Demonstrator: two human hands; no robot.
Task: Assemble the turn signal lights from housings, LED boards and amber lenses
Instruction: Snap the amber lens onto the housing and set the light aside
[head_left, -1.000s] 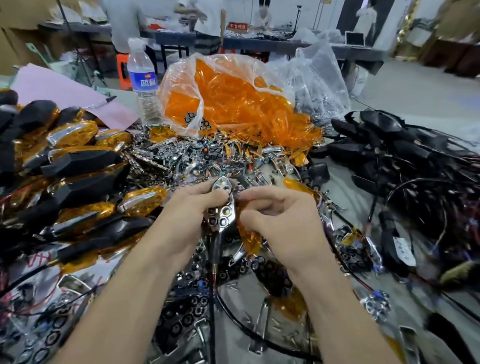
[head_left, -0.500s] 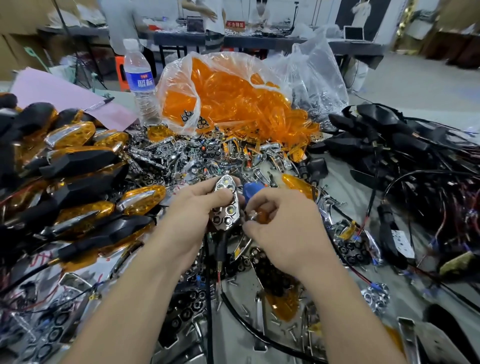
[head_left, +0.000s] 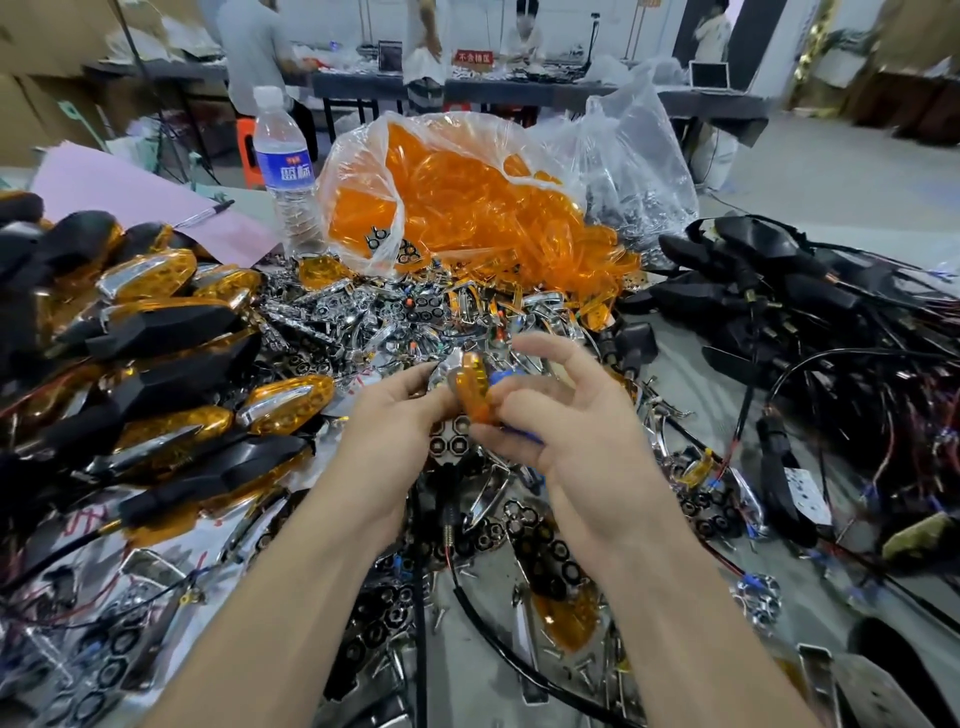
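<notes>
In front of the lens bag (head_left: 457, 208), the left hand (head_left: 395, 421) grips a chrome housing (head_left: 451, 439). The right hand (head_left: 566, 436) pinches an amber lens (head_left: 471, 396) against it, two fingers raised.

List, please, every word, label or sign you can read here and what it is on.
"不合格区", as best it reads: red sign on the far table.
Too blurred: white characters on the water bottle label.
Too small: print on the white tag at right.
</notes>
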